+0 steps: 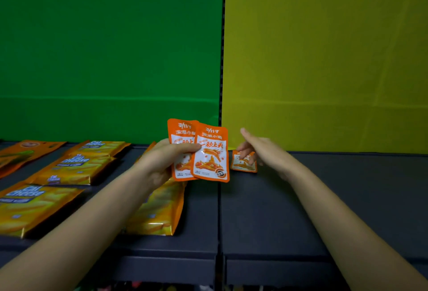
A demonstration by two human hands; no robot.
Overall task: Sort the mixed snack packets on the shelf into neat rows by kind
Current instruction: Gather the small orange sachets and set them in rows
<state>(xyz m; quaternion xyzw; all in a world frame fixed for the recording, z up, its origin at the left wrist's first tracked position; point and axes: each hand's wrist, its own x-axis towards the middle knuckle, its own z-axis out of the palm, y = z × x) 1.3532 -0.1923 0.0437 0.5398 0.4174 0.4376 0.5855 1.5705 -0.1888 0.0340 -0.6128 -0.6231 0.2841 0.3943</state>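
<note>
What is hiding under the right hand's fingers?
A small orange packet lies on the dark shelf under the right hand. Fingers cover its top, so its label cannot be read.

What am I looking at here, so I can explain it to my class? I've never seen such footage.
No machine here: a person wears a camera on the head, so this one picture looks forward and down at their own arms. The left hand holds two orange packets, fanned. The right hand reaches to a third packet lying on the dark shelf; blur hides whether its fingers grip it. Yellow bags lie on the shelf's left part.
</note>
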